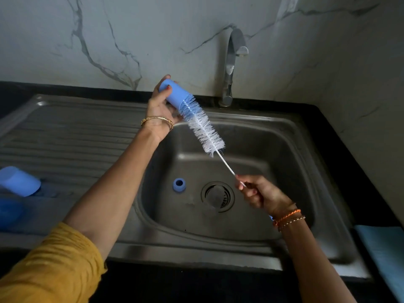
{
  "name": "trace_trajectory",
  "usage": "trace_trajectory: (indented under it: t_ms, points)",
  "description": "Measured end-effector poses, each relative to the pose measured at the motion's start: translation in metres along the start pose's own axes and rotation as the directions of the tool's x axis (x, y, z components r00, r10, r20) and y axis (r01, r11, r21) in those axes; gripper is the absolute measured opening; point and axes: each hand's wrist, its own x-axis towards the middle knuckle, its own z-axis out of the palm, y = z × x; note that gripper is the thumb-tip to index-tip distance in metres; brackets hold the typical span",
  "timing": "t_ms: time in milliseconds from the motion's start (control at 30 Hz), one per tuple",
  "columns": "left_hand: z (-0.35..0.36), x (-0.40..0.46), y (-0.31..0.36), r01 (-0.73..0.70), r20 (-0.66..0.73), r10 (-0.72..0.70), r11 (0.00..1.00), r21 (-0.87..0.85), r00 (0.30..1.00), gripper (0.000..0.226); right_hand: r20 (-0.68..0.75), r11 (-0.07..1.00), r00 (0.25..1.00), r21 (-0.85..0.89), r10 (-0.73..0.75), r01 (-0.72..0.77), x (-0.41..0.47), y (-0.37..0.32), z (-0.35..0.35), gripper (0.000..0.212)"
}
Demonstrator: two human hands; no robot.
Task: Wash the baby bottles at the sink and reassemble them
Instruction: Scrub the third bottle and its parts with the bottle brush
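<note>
Two hands work above the steel sink (284, 136). At about 11 o'clock from the basin's centre, the left hand (160, 106) wraps its fingers round a blue baby bottle body (175, 95), which is tilted with its open mouth toward 4 o'clock. Into that mouth goes the tip of a white bottle brush (203, 127) — most of the bristles are outside the bottle. The brush's twisted wire stem runs down toward 5 o'clock, where the right hand (258, 191) pinches it in curled fingers, above the basin's right side.

On the basin floor lies a blue bottle collar ring (179, 185), just beside the round drain strainer (217, 196), at its 9 o'clock. Out on the ribbed drainboard (65, 136), at the far 9 o'clock edge, a second blue bottle body (19, 181) lies on its side, with another blue piece (9, 209) just below it — too blurred to name. A chrome tap (231, 62) rises at 12 o'clock against the marbled wall. A pale blue cloth (384, 254) lies on the dark tabletop at 4 o'clock.
</note>
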Motion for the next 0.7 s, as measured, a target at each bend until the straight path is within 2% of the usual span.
trace_trajectory:
  t_ms: [100, 167, 200, 267, 300, 333, 400, 467, 500, 533, 567, 600, 633, 667, 700]
  points:
    - [0.002, -0.001, -0.008, 0.006, -0.068, -0.008, 1.000, -0.026, 0.998, 0.015, -0.142, 0.963, 0.965, -0.188, -0.221, 0.192, -0.001, -0.001, -0.001, 0.021]
    - [0.004, -0.001, -0.015, -0.002, -0.161, -0.004, 0.999, -0.036, 0.987, 0.011, -0.227, 0.881, 0.887, -0.360, -0.401, 0.307, -0.003, -0.001, -0.007, 0.016]
    - [0.005, 0.000, -0.018, -0.008, -0.210, -0.002, 0.999, -0.046, 0.978, 0.011, -0.301, 0.806, 0.817, -0.513, -0.492, 0.296, -0.003, 0.001, -0.012, 0.012]
    - [0.007, 0.001, -0.022, -0.012, -0.294, -0.006, 0.998, -0.062, 0.956, 0.012, -0.443, 0.605, 0.634, -0.795, -0.634, 0.049, -0.007, 0.007, -0.022, 0.014]
    - [0.008, 0.002, -0.023, -0.013, -0.327, -0.005, 0.999, -0.053, 0.945, 0.011, -0.476, 0.531, 0.550, -0.845, -0.686, -0.069, -0.009, 0.009, -0.028, 0.022]
    - [0.008, 0.003, -0.024, -0.009, -0.347, -0.002, 0.999, -0.030, 0.938, 0.010, -0.492, 0.506, 0.480, -0.855, -0.726, -0.112, -0.011, 0.010, -0.034, 0.029]
    - [0.008, 0.004, -0.026, 0.020, -0.343, -0.013, 1.000, 0.017, 0.939, 0.015, -0.503, 0.517, 0.366, -0.854, -0.783, -0.068, -0.013, 0.010, -0.041, 0.034]
    - [0.008, 0.004, -0.027, 0.051, -0.314, -0.027, 0.996, 0.068, 0.949, 0.020, -0.487, 0.501, 0.282, -0.865, -0.826, -0.028, -0.013, 0.010, -0.040, 0.034]
    - [0.007, 0.004, -0.027, 0.053, -0.306, -0.023, 0.995, 0.089, 0.952, 0.021, -0.487, 0.500, 0.265, -0.866, -0.832, -0.020, -0.013, 0.009, -0.037, 0.033]
    - [0.006, 0.004, -0.027, 0.044, -0.305, -0.008, 0.993, 0.110, 0.952, 0.021, -0.502, 0.517, 0.277, -0.856, -0.819, -0.025, -0.013, 0.008, -0.034, 0.034]
    - [0.005, 0.004, -0.026, 0.023, -0.308, 0.015, 0.992, 0.120, 0.951, 0.021, -0.524, 0.545, 0.326, -0.838, -0.787, -0.033, -0.013, 0.008, -0.030, 0.036]
    - [0.002, 0.005, -0.024, -0.001, -0.304, 0.038, 0.993, 0.120, 0.952, 0.021, -0.535, 0.581, 0.406, -0.814, -0.741, -0.013, -0.012, 0.007, -0.027, 0.041]
    - [-0.001, 0.006, -0.021, -0.021, -0.294, 0.051, 0.994, 0.104, 0.955, 0.022, -0.528, 0.645, 0.513, -0.761, -0.677, 0.067, -0.010, 0.006, -0.026, 0.046]
    - [-0.003, 0.006, -0.018, -0.027, -0.278, 0.051, 0.996, 0.090, 0.959, 0.021, -0.502, 0.748, 0.645, -0.642, -0.576, 0.168, -0.009, 0.004, -0.026, 0.048]
    - [-0.005, 0.006, -0.016, -0.027, -0.258, 0.046, 0.997, 0.076, 0.965, 0.019, -0.445, 0.859, 0.786, -0.470, -0.429, 0.203, -0.009, 0.001, -0.026, 0.050]
